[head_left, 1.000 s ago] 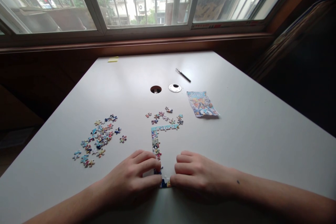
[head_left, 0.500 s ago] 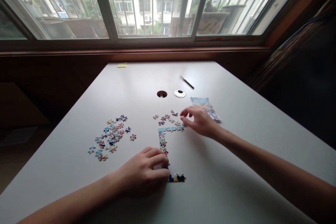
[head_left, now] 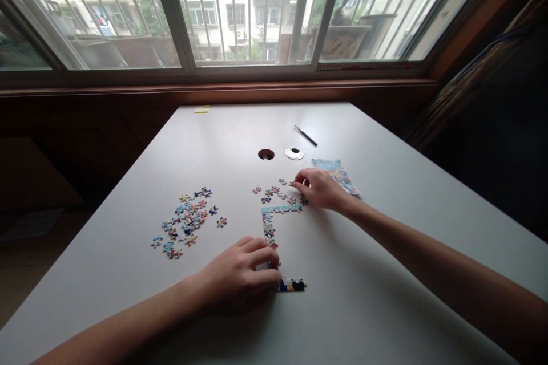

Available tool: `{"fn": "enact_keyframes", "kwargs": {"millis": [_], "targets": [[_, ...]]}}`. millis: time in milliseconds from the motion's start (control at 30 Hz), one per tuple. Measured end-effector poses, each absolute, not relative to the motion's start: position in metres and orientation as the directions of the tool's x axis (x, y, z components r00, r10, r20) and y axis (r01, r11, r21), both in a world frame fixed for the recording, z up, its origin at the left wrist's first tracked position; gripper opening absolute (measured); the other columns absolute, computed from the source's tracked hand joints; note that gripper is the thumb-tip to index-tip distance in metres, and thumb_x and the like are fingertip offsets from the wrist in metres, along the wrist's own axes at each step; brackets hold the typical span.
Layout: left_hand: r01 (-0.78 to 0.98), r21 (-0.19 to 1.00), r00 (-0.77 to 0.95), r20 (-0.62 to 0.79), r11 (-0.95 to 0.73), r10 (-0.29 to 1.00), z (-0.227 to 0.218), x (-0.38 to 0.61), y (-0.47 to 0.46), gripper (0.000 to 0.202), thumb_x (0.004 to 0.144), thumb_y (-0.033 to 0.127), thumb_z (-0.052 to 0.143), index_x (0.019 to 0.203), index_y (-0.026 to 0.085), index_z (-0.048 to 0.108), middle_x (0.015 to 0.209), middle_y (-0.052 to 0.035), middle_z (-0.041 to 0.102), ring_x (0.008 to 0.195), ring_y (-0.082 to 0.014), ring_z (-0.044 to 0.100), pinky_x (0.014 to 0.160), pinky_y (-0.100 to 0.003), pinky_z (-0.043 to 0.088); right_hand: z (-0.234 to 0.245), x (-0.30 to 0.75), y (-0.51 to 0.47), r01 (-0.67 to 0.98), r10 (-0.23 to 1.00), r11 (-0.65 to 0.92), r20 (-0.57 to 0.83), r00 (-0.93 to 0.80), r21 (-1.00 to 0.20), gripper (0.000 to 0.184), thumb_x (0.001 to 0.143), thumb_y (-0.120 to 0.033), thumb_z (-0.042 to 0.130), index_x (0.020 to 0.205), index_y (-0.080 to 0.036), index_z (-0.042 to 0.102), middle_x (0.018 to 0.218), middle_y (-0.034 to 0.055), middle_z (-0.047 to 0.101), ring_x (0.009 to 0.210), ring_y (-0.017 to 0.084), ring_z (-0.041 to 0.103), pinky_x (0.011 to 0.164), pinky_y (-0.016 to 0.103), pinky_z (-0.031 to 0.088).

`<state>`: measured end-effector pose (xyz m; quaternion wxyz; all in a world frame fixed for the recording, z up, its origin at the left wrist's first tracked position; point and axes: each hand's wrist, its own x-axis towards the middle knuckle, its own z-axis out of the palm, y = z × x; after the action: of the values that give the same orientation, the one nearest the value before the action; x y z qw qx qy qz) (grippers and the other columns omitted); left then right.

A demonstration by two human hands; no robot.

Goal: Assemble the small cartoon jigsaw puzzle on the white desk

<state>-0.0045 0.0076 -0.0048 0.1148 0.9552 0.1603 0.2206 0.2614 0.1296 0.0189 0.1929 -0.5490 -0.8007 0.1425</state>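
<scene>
A partly joined jigsaw border (head_left: 269,228) lies on the white table (head_left: 385,274), shaped like a C with a top strip, a left strip and a short bottom strip (head_left: 291,285). My left hand (head_left: 240,276) rests curled on the lower left corner of that border, fingers pressing it. My right hand (head_left: 319,188) reaches to the small cluster of loose pieces (head_left: 274,191) above the border, thumb and fingers pinched on one piece there.
A larger scatter of loose pieces (head_left: 186,221) lies to the left. A colourful picture sheet (head_left: 338,174) lies behind my right hand. A cable hole (head_left: 266,154), its round cap (head_left: 294,153), a pen (head_left: 305,135) and a yellow note (head_left: 201,109) lie farther back. A window spans the back.
My right hand left the border's bottom corner, reached forward to the small cluster and closed its fingers on a piece. My left hand stayed on the border. The view tilted up slightly.
</scene>
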Motion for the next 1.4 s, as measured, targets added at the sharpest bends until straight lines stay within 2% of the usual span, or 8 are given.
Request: {"fn": "enact_keyframes", "kwargs": {"millis": [167, 233, 433, 633, 800, 1033, 1233, 1400], "targets": [[0.265, 0.28, 0.855, 0.374, -0.923, 0.359, -0.005, -0.004, 0.007, 0.017, 0.089, 0.017, 0.055, 0.105, 0.018, 0.06, 0.106, -0.0079, 0.063, 0.104, -0.0235, 0.055, 0.089, -0.038, 0.047, 0.015, 0.271, 0.056, 0.488, 0.82, 0.466, 0.155, -0.551, -0.738, 0.009, 0.089, -0.021, 0.058, 0.082, -0.016, 0.059, 0.078, 0.003, 0.065, 0.066, 0.012, 0.053, 0.061, 0.024, 0.045], [0.264, 0.288, 0.86, 0.361, -0.921, 0.36, -0.005, -0.004, 0.007, 0.017, 0.088, 0.016, 0.056, 0.104, 0.018, 0.06, 0.106, -0.008, 0.063, 0.103, -0.023, 0.055, 0.089, -0.038, 0.047, 0.007, 0.275, 0.029, 0.383, 0.762, 0.464, 0.139, -0.633, -0.799, 0.004, 0.089, -0.018, 0.057, 0.085, -0.017, 0.058, 0.079, 0.003, 0.064, 0.064, 0.011, 0.052, 0.057, 0.022, 0.045], [0.253, 0.331, 0.858, 0.358, -0.909, 0.369, -0.001, -0.005, 0.006, 0.021, 0.087, 0.013, 0.056, 0.108, 0.016, 0.06, 0.105, -0.0104, 0.064, 0.103, -0.0238, 0.056, 0.088, -0.038, 0.048, -0.001, 0.283, 0.01, 0.215, 0.606, 0.584, 0.244, -0.757, -0.783, 0.013, 0.092, -0.012, 0.052, 0.097, -0.015, 0.064, 0.091, 0.0087, 0.064, 0.078, 0.013, 0.058, 0.069, 0.023, 0.048], [0.319, 0.418, 0.738, 0.453, -0.85, 0.5, 0.008, 0.008, -0.009, 0.02, 0.084, 0.009, 0.058, 0.103, 0.016, 0.062, 0.098, -0.0088, 0.066, 0.098, -0.0214, 0.057, 0.088, -0.036, 0.048, 0.0, 0.288, 0.017, 0.202, 0.633, 0.55, 0.246, -0.734, -0.811, 0.01, 0.09, -0.016, 0.06, 0.099, -0.015, 0.066, 0.091, 0.0084, 0.065, 0.075, 0.012, 0.059, 0.067, 0.021, 0.049], [0.271, 0.305, 0.862, 0.346, -0.913, 0.371, 0.009, 0.011, -0.015, 0.03, 0.088, 0.018, 0.058, 0.118, 0.016, 0.061, 0.115, -0.0104, 0.067, 0.11, -0.0256, 0.056, 0.096, -0.039, 0.043, -0.001, 0.285, 0.014, 0.254, 0.632, 0.599, 0.253, -0.733, -0.759, 0.01, 0.089, -0.014, 0.06, 0.097, -0.016, 0.065, 0.088, 0.0073, 0.066, 0.075, 0.012, 0.06, 0.068, 0.021, 0.05], [0.271, 0.256, 0.887, 0.308, -0.928, 0.344, 0.006, 0.007, -0.014, 0.039, 0.09, 0.023, 0.058, 0.129, 0.017, 0.058, 0.125, -0.0098, 0.065, 0.121, -0.0276, 0.052, 0.103, -0.041, 0.036, 0.002, 0.286, 0.012, 0.21, 0.555, 0.683, 0.31, -0.772, -0.7, 0.014, 0.095, -0.017, 0.055, 0.106, -0.015, 0.064, 0.093, 0.0106, 0.068, 0.084, 0.015, 0.063, 0.077, 0.024, 0.051], [0.284, 0.282, 0.882, 0.297, -0.916, 0.365, 0.006, 0.01, -0.015, 0.038, 0.089, 0.021, 0.057, 0.127, 0.017, 0.059, 0.12, -0.0087, 0.067, 0.118, -0.0266, 0.053, 0.101, -0.041, 0.035, 0.003, 0.286, 0.009, 0.097, 0.39, 0.737, 0.303, -0.869, -0.669, 0.016, 0.096, -0.018, 0.057, 0.109, -0.015, 0.066, 0.093, 0.0109, 0.068, 0.086, 0.017, 0.059, 0.08, 0.029, 0.048], [0.288, 0.27, 0.883, 0.297, -0.919, 0.364, 0.007, 0.011, -0.013, 0.036, 0.089, 0.021, 0.057, 0.125, 0.018, 0.059, 0.114, -0.0101, 0.067, 0.115, -0.0253, 0.055, 0.101, -0.039, 0.039, 0.008, 0.285, 0.008, 0.18, 0.418, 0.741, 0.235, -0.877, -0.647, 0.02, 0.098, -0.016, 0.05, 0.106, -0.017, 0.069, 0.095, 0.011, 0.064, 0.087, 0.016, 0.058, 0.078, 0.026, 0.048]]}}
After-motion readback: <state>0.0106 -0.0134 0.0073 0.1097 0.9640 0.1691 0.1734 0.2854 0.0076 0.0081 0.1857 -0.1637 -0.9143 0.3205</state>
